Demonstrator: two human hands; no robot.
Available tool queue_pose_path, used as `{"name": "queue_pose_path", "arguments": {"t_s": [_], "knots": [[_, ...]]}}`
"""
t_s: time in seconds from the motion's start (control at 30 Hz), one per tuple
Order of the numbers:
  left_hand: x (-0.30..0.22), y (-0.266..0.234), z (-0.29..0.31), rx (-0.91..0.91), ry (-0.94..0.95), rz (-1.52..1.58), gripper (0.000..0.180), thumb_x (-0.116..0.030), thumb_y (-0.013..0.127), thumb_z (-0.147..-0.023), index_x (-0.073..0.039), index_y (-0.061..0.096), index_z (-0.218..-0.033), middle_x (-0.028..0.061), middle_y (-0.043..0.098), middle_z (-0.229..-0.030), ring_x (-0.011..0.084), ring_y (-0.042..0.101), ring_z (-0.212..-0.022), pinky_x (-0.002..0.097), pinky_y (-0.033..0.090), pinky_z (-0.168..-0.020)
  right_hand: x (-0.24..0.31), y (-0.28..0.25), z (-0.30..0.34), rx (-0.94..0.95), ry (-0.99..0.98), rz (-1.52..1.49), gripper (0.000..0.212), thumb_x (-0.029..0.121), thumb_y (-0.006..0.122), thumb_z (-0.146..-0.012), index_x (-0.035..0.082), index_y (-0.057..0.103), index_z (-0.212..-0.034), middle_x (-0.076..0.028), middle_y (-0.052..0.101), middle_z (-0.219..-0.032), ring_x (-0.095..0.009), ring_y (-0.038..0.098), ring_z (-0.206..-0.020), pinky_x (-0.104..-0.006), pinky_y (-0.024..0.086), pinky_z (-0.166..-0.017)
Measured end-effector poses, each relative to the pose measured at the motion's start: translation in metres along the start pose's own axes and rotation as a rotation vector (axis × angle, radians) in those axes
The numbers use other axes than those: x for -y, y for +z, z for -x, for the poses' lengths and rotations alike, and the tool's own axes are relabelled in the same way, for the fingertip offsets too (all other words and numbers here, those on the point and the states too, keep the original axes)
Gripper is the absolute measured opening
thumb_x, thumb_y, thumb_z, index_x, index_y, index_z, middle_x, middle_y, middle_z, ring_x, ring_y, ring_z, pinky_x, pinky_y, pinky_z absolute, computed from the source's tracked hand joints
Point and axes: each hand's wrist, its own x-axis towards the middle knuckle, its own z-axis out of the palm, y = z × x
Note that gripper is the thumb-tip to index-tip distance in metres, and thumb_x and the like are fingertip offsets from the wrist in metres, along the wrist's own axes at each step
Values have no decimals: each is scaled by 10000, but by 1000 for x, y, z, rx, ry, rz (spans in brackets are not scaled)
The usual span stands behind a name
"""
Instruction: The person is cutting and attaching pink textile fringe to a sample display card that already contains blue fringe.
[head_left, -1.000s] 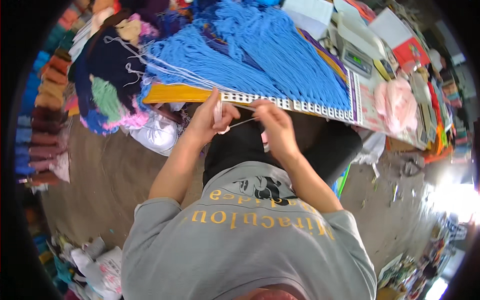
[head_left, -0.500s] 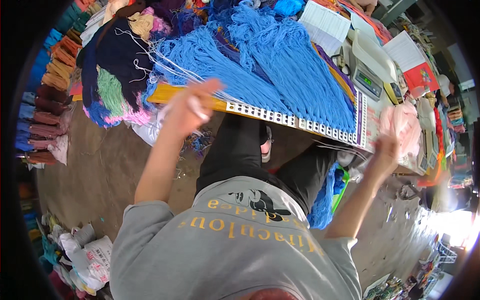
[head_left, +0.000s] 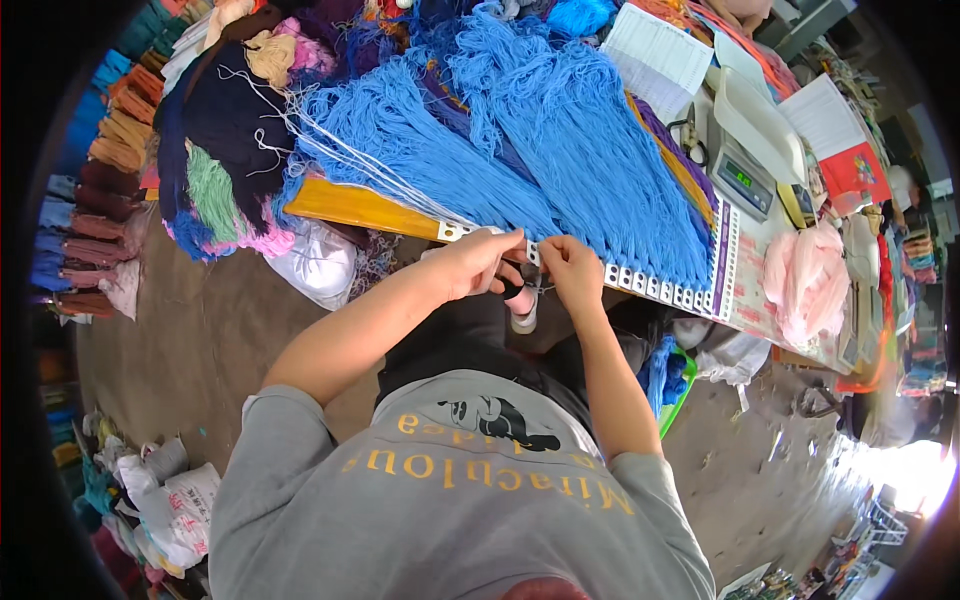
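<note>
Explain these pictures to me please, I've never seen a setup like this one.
There is no machine here, just a person's two bare hands. The view comes from a wide fisheye camera worn on the head, looking down, so the wearer's grey shirt fills the bottom. The left hand and right hand are close together at a white strip with holes, along the near edge of a table. I can't make out what, if anything, they hold. Blue yarn is spread over the table, with white strands across its left part. Farther right are a scale and a pale pink bundle.
</note>
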Motion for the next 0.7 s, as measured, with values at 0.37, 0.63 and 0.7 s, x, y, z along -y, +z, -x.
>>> {"name": "queue_pose_path", "arguments": {"t_s": [0.37,0.63,0.7], "knots": [[-3,5,-28,-148,229,-576,175,-141,556,-812,-3,629,-734,59,645,-665,79,548,-450,197,326,-366,0,-7,-7,159,75,-212,188,215,613,-788,38,653,-839,-35,634,-637,-104,593,-575,-244,436,-548],[-72,-38,38,273,340,367,262,-176,523,-911,22,544,-1081,13,561,-684,-16,296,-407,138,199,-327,6,-11,2,107,5,-60,175,187,611,-810,19,644,-847,-32,628,-645,-88,589,-596,-224,428,-549],[-58,-14,23,122,339,67,302,-143,514,-894,17,527,-1150,6,556,-632,-2,300,-394,144,211,-337,-2,-12,-1,153,25,-203,165,172,613,-813,13,641,-844,-26,618,-643,-80,579,-604,-215,420,-547]]}}
